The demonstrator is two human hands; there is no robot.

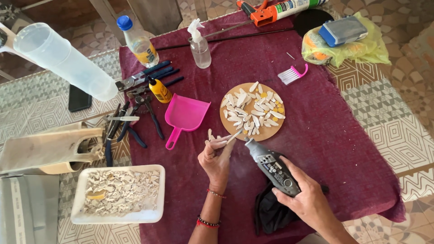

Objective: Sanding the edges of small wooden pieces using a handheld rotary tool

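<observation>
**Shell Slivers Shaped by Hand Over a Maroon Cloth**

Here, a person grinds a small pale shell sliver (233, 137) with a grey handheld rotary tool (272, 166), working just below the round wooden disc (267, 131) that sits mid-table on the maroon cloth (334, 135). The left hand (218, 158) pinches the sliver between fingertips closed tight on it, palm turned up, just under the disc's lower edge. The right hand (307, 199) wraps fully round the tool's body, its tip angled up toward the sliver and touching it or very nearly so; which of the two cannot be told.

The disc carries a spread of white elongated shell pieces (251, 110) and a few yellow bits among them. Left of the disc lies a pink plastic dustpan (184, 115), and beyond that a small yellow glue bottle (159, 90) and a scatter of dark-handled pliers (140, 108). Well below and left of the disc, a white foam tray (86, 217) holds rough pale fragments. Above the disc stands a clear spray bottle (199, 47); up and right of it lies a pink-handled brush (294, 74).

The step in hand appears to be trimming one piece to shape. The next move seems to call for a steady pinch and light contact, since fingertips sit close to the spinning tip.
</observation>
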